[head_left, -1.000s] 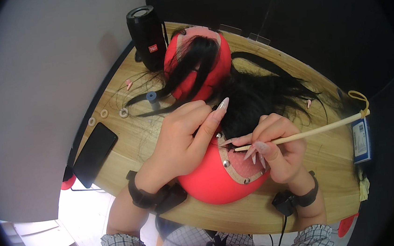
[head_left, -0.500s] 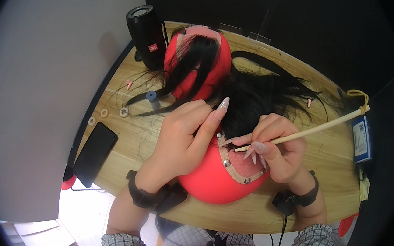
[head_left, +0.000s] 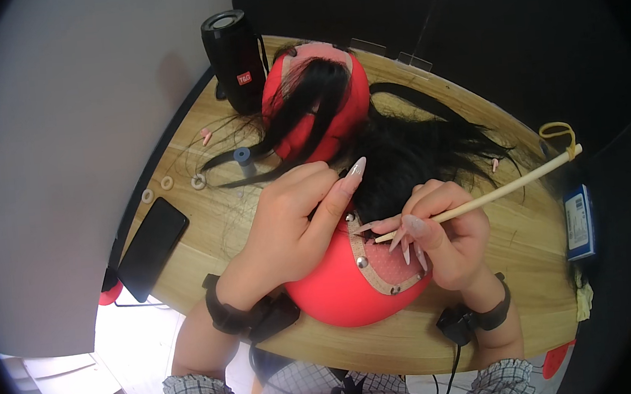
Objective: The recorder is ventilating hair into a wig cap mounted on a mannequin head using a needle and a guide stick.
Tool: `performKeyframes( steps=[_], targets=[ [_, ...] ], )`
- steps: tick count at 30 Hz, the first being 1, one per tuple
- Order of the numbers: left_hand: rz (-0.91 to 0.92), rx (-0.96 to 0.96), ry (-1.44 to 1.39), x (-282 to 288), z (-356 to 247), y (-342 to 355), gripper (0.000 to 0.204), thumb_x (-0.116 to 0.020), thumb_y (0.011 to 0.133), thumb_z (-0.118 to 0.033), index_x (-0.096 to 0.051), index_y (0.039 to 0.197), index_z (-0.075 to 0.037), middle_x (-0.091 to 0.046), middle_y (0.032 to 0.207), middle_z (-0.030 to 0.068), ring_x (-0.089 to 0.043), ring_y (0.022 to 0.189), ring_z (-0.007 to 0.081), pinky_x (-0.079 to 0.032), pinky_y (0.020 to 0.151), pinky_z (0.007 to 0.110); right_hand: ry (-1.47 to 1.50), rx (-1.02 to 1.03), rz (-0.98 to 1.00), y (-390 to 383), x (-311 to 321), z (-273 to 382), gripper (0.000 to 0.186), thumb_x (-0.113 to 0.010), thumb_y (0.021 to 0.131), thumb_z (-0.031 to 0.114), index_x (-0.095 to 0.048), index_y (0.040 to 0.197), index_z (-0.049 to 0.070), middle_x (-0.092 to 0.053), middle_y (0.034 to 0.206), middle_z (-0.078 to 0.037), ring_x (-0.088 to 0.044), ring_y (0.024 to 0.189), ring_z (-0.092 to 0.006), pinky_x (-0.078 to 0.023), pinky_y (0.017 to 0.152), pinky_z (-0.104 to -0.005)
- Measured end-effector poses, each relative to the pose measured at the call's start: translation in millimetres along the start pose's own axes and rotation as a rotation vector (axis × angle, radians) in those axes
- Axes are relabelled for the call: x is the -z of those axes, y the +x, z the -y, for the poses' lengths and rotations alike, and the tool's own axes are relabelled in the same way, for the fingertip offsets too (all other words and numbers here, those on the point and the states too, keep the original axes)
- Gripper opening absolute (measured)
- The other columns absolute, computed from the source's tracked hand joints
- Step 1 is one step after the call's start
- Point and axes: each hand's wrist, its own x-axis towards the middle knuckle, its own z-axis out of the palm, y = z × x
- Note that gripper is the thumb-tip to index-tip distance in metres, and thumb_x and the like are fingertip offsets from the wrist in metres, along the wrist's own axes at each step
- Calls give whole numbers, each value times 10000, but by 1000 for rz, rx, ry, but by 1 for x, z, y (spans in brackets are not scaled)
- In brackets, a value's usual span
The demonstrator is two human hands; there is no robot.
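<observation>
A red head form stands at the near side of the table, with pink mesh edged by a tan band pinned on with round-headed pins. Black hair spreads from the mesh toward the far side. My left hand rests against the form's left side, thumb pressed to curled fingers beside the hair; what they pinch is hidden. My right hand grips a pale wooden-handled ventilating needle low near its working end. That end points left at the mesh by the hairline; its fine tip is too small to see.
Behind stands a second red head form with mesh and black hair. A black cylindrical speaker, a phone, small rings and a blue-grey spool are on the left. A blue-and-white box is at the right edge.
The needle's handle has shifted slightly, its far end a little lower left to a small degree. My right fingers have moved slightly with it. My left hand stays practically still.
</observation>
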Motion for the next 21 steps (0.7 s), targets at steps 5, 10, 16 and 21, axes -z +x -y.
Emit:
performKeyframes(
  steps=[5,10,16,21],
  targets=[
    [0,0,8,-1,0,0,203,-547,894,-91,-543,731,30,-455,639,143,-474,591,306,-371,542,371,64,-53,-40,-2,-2,0,70,-555,906,21,-588,873,-31,-601,764,-89,-552,604,-92,-431,543,-210],
    [13,15,2,0,-4,0,187,-535,896,-79,-547,749,35,-444,640,140,-458,588,302,-369,543,363,173,-192,5,-7,5,2,164,-459,974,94,-555,936,-34,-595,770,-75,-537,589,-45,-472,560,-207],
    [31,18,-23,3,-2,-3,188,-514,915,-79,-540,772,40,-424,653,124,-434,589,270,-363,549,334,251,-195,-104,-1,-7,-2,132,-446,982,104,-510,939,-2,-557,678,-39,-497,516,-32,-514,627,-225],
    [45,-55,-5,6,-12,-2,211,-495,930,-91,-538,769,38,-427,662,115,-438,601,253,-365,564,328,189,-119,-51,-1,0,-1,237,-387,1013,201,-525,927,29,-562,643,-10,-489,502,-25,-372,452,-172]
  ],
)
